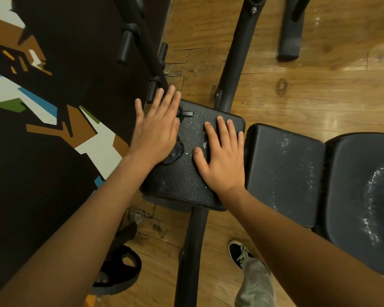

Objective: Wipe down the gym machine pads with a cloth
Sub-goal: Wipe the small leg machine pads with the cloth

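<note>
Wooden floor [297, 96] under the machine. Larger pads [284, 173] lie right of the small black pad [186, 180], which is beaded with droplets. My right grip [222, 156] lies flat on it, released. My left grip [155, 134], fingers straight, presses the dark cloth [175, 152] at its left edge.

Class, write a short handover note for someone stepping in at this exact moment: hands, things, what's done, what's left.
Left hand: flat, pressing the dark cloth onto the left side of the small pad.
Right hand: flat on the same pad, holding nothing.
Done: small pad beaded with droplets, seemingly mid-wipe.
Left: middle pad and large pad beside it show white streaks; wipe those.
</note>
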Tool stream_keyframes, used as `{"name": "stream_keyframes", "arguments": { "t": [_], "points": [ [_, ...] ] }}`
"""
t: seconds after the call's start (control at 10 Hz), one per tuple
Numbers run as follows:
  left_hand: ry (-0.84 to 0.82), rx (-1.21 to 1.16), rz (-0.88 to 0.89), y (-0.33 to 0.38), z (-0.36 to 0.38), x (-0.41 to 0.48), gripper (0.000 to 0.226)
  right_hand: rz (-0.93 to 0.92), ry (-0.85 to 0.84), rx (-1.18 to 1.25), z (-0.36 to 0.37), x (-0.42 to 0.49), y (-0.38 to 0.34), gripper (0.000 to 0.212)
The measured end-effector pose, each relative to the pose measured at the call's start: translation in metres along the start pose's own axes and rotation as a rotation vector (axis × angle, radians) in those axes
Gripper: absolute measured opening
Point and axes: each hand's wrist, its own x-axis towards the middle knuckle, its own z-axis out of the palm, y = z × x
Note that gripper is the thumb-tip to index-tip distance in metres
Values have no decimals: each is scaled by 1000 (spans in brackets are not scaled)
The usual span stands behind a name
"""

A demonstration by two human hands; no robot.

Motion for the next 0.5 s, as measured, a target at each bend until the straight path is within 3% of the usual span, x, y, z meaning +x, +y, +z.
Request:
{"name": "stream_keyframes", "arguments": {
  "t": [0.3,0.5],
  "points": [
    [-1,-6,-9,1,17,-74,60,-2,9,22,0,-1,0,65],
    [20,41,3,6,7,-23,59,-1,22,19,2,-1,1,65]
  ]
}}
